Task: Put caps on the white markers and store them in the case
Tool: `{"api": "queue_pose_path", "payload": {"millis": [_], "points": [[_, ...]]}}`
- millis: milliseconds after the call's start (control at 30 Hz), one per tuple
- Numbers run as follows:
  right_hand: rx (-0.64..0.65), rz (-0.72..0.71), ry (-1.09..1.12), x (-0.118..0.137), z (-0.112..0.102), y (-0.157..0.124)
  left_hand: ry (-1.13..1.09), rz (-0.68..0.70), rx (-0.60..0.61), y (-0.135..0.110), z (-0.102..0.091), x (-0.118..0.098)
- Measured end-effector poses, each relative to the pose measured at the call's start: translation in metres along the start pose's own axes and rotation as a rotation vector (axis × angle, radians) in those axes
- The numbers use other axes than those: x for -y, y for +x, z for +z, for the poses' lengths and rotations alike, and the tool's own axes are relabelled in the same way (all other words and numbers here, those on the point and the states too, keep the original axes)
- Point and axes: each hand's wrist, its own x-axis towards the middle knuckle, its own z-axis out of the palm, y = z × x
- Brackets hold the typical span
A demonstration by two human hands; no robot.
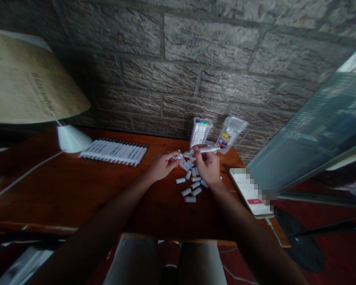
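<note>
Caps [190, 200], short and white with coloured rims, lie scattered on the wooden bench [62, 190]; take them as the centre of the clock. At 10 o'clock, the left hand [165, 164] has its thumb and fingertips together on a small white piece [178, 157], too small to make out fully. At 2 o'clock, the right hand [208, 164] is clamped on a white marker [207, 149], whose dark end points to 3 o'clock. Farther out toward 10 o'clock, a row of markers [115, 152] lies side by side, with a lamp [32, 81] beyond it, its shade printed with lettering. At 12 o'clock, near the stone-like wall [180, 39], a clear box [199, 137] holds markers on end, 3 tips showing blue, turquoise and green. Just beside it, at 1 o'clock, is a clear case [233, 128] with a yellow label. At 3 o'clock, a tablet [247, 190], partly pixelated, lies near the bench's edge with a white cable [273, 229].
</note>
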Motion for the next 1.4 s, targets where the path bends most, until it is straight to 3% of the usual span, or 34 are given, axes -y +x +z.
{"api": "queue_pose_path", "payload": {"millis": [367,567,733,1233,1400], "points": [[0.212,-0.149,-0.029,0.008,0.003,-0.003,0.006,0.04,0.03,0.001,0.002,0.004],[0.063,-0.107,-0.183,0.004,-0.008,0.007,-0.006,0.022,0.046,0.001,0.003,0.002],[-0.054,-0.005,-0.08,-0.006,-0.01,0.011,-0.03,0.001,0.024,0.0,0.003,0.004],[0.188,-0.137,-0.012,0.008,-0.001,0.002,-0.048,0.054,0.034,0.001,0.005,0.007],[0.107,-0.076,-0.111,0.004,-0.006,0.006,-0.039,0.006,0.018,0.0,0.004,0.006]]}}
